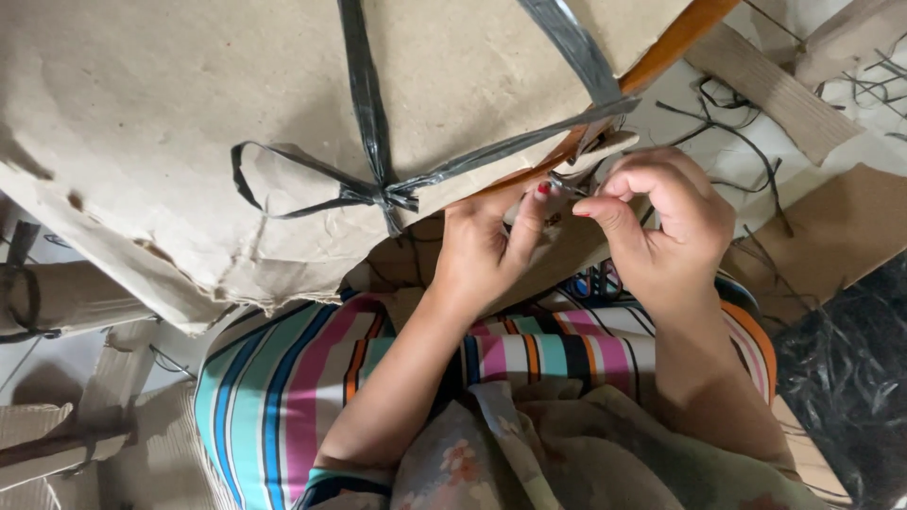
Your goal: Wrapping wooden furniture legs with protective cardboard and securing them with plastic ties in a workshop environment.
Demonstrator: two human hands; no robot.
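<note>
Left hand [487, 247] and right hand [661, 222], fingers pinched closed on black strap [510, 146] across paper-wrapped bundle [189, 113]; risk: knot slipping if tension slackens.

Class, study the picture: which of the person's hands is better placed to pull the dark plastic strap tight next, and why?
Probably the right hand: its fingertips pinch the dark plastic strap end by the brown paper-wrapped bundle, while the left hand steadies beside it.

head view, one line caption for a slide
Both hands, left hand and right hand, pinch black strap on a paper-wrapped bundle.
</note>
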